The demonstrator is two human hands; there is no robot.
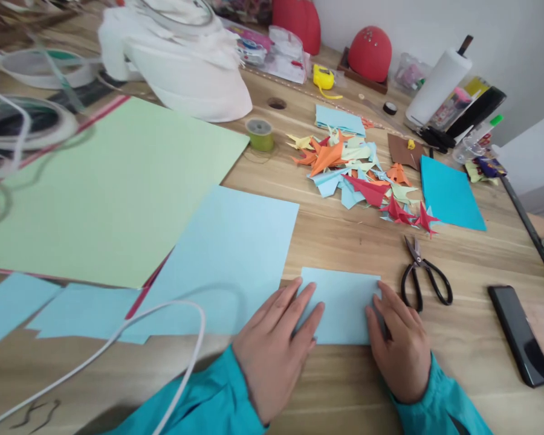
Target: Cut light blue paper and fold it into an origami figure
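Observation:
A light blue sheet of paper (344, 305) lies flat on the wooden table between my two hands. My left hand (278, 341) rests along its left edge, fingers stretched out and laid on the paper. At the opposite edge, my right hand (401, 338) touches the paper with its fingertips, fingers apart. Both hands press from above rather than grip. A larger light blue sheet (236, 254) sits to the left, its lower right part hidden by my left hand. Scissors with black handles (417, 272) lie just beyond my right hand.
A big pale green sheet (104, 187) covers the left side. Folded paper shapes (344, 163) are heaped beyond, beside a bright blue sheet (451, 193). A phone (521, 335) lies at right. A white cable (199, 326) loops over my left sleeve. A thread spool (260, 134) stands behind.

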